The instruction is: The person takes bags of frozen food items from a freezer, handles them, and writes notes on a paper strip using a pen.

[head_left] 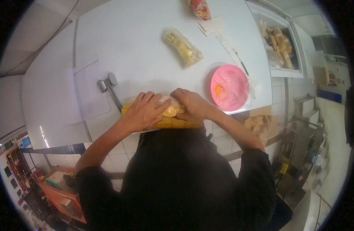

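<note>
A glossy white table (146,46) fills most of the view, running up to its near edge in front of the person's body. Past its right end is a white-framed compartment (286,73) with clear-bagged brown items (281,43) inside. Below the left end of the table, an orange container (63,198) holds several items.

On the left part of the table lies a faintly lined paper sheet (92,94). Toward the right, near the edge, is a round pink plate (241,82) with clear plastic and a small orange patch on it.

Yellow packaging (173,124) with red lettering lies along the near edge, and a clear bag of yellowish food (172,111) is on it, between and under the hands. The left hand (140,112) is partly open, palm down, fingers spread over the bag and packaging. The right hand (190,104) is loosely curled over the other end of the bag, fingers and thumb against the plastic.

Beyond them lies another clear bag of pale yellow pieces (184,48). A metal tool (114,92) with a two-part head lies left of the hands. At the far edge is a small red-and-yellow packet (200,9), beside folded paper (211,26). A narrow written slip (225,44) and a dark pen (241,64) lie near the plate.
</note>
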`<move>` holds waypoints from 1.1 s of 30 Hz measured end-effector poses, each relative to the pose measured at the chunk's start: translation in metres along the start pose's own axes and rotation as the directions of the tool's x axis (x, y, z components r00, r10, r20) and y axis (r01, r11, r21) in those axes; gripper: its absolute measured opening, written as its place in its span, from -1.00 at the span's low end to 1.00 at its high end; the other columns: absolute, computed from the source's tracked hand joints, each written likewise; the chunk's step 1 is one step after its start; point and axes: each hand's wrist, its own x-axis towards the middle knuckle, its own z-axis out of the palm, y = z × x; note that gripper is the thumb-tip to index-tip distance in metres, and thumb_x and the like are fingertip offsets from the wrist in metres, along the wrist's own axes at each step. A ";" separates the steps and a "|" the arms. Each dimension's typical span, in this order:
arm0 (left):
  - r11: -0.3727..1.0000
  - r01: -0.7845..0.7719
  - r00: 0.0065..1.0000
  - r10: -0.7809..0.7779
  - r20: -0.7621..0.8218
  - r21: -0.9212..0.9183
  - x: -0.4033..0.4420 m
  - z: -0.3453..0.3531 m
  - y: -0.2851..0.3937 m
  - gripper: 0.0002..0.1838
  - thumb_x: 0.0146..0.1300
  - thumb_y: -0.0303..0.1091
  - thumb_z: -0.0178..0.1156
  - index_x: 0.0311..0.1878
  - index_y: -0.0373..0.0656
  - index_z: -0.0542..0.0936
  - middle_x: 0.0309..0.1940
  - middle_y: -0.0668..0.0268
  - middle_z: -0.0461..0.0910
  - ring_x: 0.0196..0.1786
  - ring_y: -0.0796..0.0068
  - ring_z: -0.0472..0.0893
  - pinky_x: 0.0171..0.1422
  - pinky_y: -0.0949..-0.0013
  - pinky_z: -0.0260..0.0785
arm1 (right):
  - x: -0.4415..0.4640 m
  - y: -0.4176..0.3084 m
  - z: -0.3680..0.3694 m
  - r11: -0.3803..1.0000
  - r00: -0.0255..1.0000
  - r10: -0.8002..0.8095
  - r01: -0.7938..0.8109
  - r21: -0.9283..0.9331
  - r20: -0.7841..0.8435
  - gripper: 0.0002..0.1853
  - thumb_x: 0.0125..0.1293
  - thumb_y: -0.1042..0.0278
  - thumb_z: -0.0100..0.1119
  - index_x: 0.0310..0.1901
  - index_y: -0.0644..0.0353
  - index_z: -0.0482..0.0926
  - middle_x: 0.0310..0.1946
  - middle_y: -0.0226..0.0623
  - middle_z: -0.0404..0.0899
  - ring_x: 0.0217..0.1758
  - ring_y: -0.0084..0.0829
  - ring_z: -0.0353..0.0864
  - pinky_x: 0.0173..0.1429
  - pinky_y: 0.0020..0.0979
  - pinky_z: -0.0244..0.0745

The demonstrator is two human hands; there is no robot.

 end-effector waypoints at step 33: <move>0.910 0.132 0.939 0.013 0.345 -0.394 0.055 0.007 -0.064 -0.36 0.15 -0.12 0.45 0.17 -0.29 0.46 -0.11 -0.09 0.67 -0.03 -0.18 0.67 0.13 -0.07 0.52 | 0.018 0.009 0.023 0.918 0.963 -0.107 0.000 -0.396 -0.249 -0.43 0.15 0.24 0.44 0.20 0.12 0.50 -0.14 -0.24 0.61 -0.15 -0.15 0.71 -0.19 -0.14 0.62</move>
